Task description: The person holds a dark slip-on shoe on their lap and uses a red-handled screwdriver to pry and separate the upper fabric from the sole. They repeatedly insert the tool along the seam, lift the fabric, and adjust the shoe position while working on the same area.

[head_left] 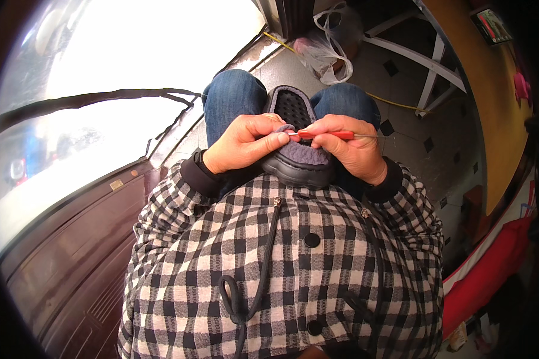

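Observation:
A black clog [299, 174] with grey fleece lining [308, 154] rests in my lap between my knees, its dotted dark insole [291, 106] facing up. My left hand [245, 142] is closed, thumb and fingers pinching a raised grey edge of the lining [285, 128]. In my right hand [353, 149] is a slim tool with a red handle [341, 135], held crosswise over the clog. Its thin metal tip reaches the left thumb and fingertips; a thin metal shaft sticks out from the other end. Exactly where the tip enters is hidden by my fingers.
Ahead on the tiled floor sits a clear plastic bag [329, 60] beside a white metal frame [419, 63]. A wooden tabletop [500, 119] with a phone-like screen [491, 27] curves along the right. Red cloth [488, 269] lies lower right; a brown panelled door [72, 251] stands left.

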A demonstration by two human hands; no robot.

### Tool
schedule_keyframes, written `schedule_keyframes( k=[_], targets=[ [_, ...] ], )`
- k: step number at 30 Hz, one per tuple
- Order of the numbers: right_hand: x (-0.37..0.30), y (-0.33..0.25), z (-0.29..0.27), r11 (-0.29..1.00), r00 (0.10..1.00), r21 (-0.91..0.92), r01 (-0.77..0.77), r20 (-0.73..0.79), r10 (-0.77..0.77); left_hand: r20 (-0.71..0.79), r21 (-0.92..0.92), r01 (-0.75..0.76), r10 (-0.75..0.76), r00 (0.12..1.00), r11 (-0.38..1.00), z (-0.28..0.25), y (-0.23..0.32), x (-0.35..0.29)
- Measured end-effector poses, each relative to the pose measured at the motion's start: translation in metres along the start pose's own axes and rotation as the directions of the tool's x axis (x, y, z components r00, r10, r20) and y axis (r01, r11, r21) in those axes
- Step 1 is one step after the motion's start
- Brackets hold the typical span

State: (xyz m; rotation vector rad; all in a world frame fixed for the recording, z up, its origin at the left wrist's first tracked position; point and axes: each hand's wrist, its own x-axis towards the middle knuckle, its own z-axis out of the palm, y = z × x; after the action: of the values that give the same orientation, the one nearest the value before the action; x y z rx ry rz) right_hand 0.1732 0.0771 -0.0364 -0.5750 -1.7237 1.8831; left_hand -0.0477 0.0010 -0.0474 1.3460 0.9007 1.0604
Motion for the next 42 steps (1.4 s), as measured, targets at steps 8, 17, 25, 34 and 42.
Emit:
schedule_keyframes(
  k=[8, 17, 25, 34, 42],
  targets=[
    [-0.006, -0.066, -0.045, 0.752, 0.858, -0.597, 0.279, -0.197, -0.475, -0.039, 0.154, 0.083, -0.078, 0.996, 0.985, 0.002, 0.005, 0.001],
    [0.005, -0.066, -0.003, 0.301, 0.973, -0.927, 0.226, 0.198, -0.119, -0.140, 0.139, 0.145, -0.126, 0.982, 0.980, 0.015, 0.007, 0.022],
    [0.004, -0.054, -0.009, 0.625, 0.996, -0.775, 0.090, 0.072, -0.055, -0.144, -0.154, 0.168, -0.190, 0.971, 0.974, 0.009, 0.012, 0.024],
    [-0.002, -0.051, 0.000, 0.365, 0.997, -0.928, 0.071, 0.050, -0.065, -0.180, -0.280, 0.034, -0.088, 0.980, 0.959, 0.007, 0.005, 0.015],
    [0.003, -0.036, 0.011, 0.554, 0.998, -0.832, 0.025, -0.011, -0.063, -0.172, -0.087, -0.083, 0.068, 0.983, 0.993, 0.007, -0.005, -0.003]
  ],
)
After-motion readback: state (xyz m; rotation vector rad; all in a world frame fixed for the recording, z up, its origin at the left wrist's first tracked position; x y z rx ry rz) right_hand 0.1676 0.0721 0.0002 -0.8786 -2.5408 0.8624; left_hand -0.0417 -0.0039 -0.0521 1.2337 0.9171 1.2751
